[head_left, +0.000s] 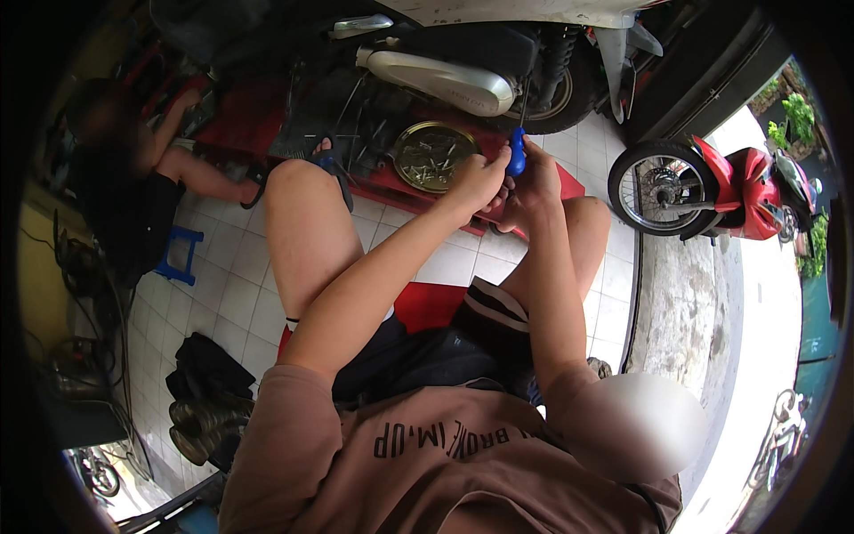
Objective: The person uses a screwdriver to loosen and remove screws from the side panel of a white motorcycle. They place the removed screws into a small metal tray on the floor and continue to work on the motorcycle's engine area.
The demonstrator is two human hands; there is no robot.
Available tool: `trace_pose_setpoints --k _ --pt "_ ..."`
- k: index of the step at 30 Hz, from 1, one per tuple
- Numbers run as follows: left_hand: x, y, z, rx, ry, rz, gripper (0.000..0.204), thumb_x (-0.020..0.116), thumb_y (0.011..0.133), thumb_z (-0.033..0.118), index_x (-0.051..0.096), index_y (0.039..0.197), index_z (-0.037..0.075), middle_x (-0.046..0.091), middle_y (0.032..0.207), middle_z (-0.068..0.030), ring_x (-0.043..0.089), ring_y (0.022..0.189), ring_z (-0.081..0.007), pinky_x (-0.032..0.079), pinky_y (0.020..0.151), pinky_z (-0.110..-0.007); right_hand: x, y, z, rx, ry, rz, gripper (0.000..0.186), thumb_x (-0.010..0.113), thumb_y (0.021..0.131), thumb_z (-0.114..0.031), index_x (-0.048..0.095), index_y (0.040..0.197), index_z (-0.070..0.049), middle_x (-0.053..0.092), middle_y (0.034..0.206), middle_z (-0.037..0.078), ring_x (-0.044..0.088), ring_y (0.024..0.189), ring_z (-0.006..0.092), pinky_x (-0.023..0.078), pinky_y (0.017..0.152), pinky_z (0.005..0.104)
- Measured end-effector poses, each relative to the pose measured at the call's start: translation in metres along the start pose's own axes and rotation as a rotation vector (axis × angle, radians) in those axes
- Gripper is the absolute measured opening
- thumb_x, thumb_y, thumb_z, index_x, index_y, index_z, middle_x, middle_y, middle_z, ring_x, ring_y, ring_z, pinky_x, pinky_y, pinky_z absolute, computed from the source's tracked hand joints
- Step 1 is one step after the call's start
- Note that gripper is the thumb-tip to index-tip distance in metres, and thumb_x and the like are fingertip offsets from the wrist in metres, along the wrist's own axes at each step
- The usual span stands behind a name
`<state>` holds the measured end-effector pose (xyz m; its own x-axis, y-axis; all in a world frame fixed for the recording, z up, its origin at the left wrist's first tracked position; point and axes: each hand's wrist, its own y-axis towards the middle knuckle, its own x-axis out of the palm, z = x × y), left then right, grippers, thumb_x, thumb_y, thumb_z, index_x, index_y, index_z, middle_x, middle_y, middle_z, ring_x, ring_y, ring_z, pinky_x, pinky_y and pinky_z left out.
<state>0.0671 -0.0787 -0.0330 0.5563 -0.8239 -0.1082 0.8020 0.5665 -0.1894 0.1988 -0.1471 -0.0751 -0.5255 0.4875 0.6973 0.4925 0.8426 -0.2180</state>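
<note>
A screwdriver with a blue handle [517, 155] stands between my two hands, its thin shaft pointing up toward the motorcycle's rear wheel. My right hand [539, 178] is closed around the handle from the right. From the left, my left hand [483, 183] is closed too, its thumb against the handle; whatever its curled fingers hold is hidden. Just beyond the hands is the motorcycle's silver engine side cover [436, 80], with the rear wheel [560, 98] beside it. A round tray [400, 174] holding many small metal parts lies left of my left hand.
The tray rests on a red lift platform [391, 192]. A red motorcycle [743, 191] is parked at the right. At the left, another person [116, 178] sits near a blue stool [181, 255]. Dark cloth [213, 369] lies on the white tiled floor [233, 307].
</note>
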Motion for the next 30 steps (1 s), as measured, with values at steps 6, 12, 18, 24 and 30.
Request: trace_pose_setpoints --k 6,12,18,24,30 --pt "0.008 -0.007 0.001 0.316 0.188 0.137 0.036 0.064 0.087 0.032 0.059 0.072 -0.001 0.059 0.060 -0.0108 0.058 0.049 -0.0216 0.043 0.044 -0.034 0.005 -0.005 -0.008 -0.036 -0.139 0.081 0.031 0.051 0.094 -0.038 0.057 0.093 -0.008 0.060 0.077 0.004 0.053 0.062 0.0153 0.045 0.059 0.0318" --pt "0.001 -0.019 0.013 0.763 0.911 0.172 0.037 0.074 0.073 0.015 0.051 0.098 0.000 0.061 0.091 -0.0198 0.064 0.080 -0.0380 0.052 0.068 -0.045 0.017 -0.013 -0.005 -0.083 -0.299 0.208 0.027 0.058 0.092 -0.035 0.060 0.095 -0.008 0.062 0.087 0.007 0.059 0.078 0.0181 0.049 0.073 0.0339" --pt "0.011 -0.017 0.008 0.483 0.511 0.144 0.037 0.070 0.080 0.027 0.061 0.086 -0.008 0.062 0.072 -0.0217 0.064 0.068 -0.0379 0.051 0.064 -0.045 0.001 -0.001 -0.006 -0.078 0.139 -0.037 0.019 0.055 0.093 -0.022 0.053 0.099 -0.004 0.059 0.088 0.007 0.057 0.080 0.0169 0.050 0.075 0.0294" --pt "0.011 -0.014 0.002 0.590 0.672 0.262 0.037 0.066 0.082 0.029 0.062 0.074 -0.006 0.061 0.064 -0.0218 0.065 0.065 -0.0362 0.051 0.059 -0.044 0.006 -0.001 -0.005 -0.072 -0.147 0.130 0.033 0.063 0.086 -0.040 0.056 0.085 -0.007 0.057 0.081 0.004 0.054 0.072 0.0157 0.045 0.067 0.0283" --pt "0.007 -0.018 0.007 0.702 0.946 0.234 0.033 0.069 0.080 0.029 0.062 0.078 -0.003 0.062 0.068 -0.0184 0.066 0.067 -0.0355 0.052 0.060 -0.044 0.006 -0.005 -0.008 -0.082 -0.331 0.243 0.033 0.067 0.082 -0.042 0.055 0.080 -0.011 0.054 0.073 0.002 0.050 0.068 0.0144 0.041 0.071 0.0330"
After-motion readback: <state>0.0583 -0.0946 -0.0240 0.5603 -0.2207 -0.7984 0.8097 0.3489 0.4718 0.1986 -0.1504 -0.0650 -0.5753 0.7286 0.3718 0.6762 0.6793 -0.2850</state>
